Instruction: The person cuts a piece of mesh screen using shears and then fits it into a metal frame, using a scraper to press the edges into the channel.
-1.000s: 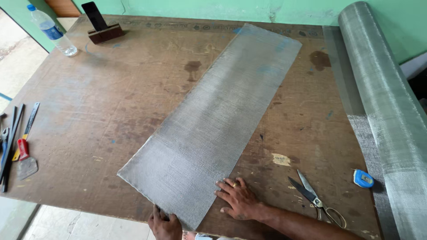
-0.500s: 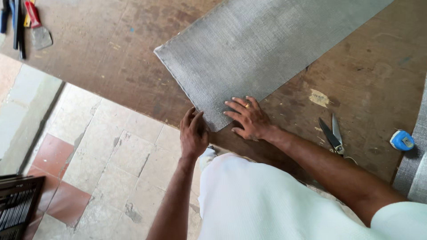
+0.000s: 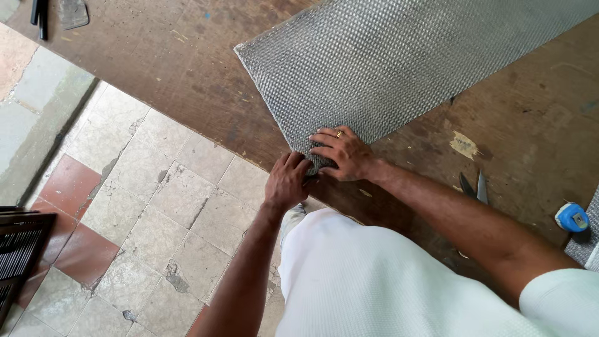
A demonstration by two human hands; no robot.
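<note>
Saw grey mesh sheet (image 3: 399, 68) flat on brown table (image 3: 187, 68), corner at near edge. Left hand (image 3: 287, 182) pinched that corner; right hand (image 3: 343, 153) lay open, palm down, gripping nothing. Scissors (image 3: 474, 186) near right forearm.

Sheet of grey wire mesh (image 3: 399, 62), finely woven and rectangular, lying flat on a worn brown wooden table (image 3: 187, 68). The sheet runs at a slant, from its near corner at the table's front edge up toward the upper right, where it passes out of view. Its long left edge is straight and cleanly cut. The near corner lies under the right hand (image 3: 342, 153), pressed flat on it, and the left hand (image 3: 287, 182), whose fingers curl over the corner at the table's edge.
</note>
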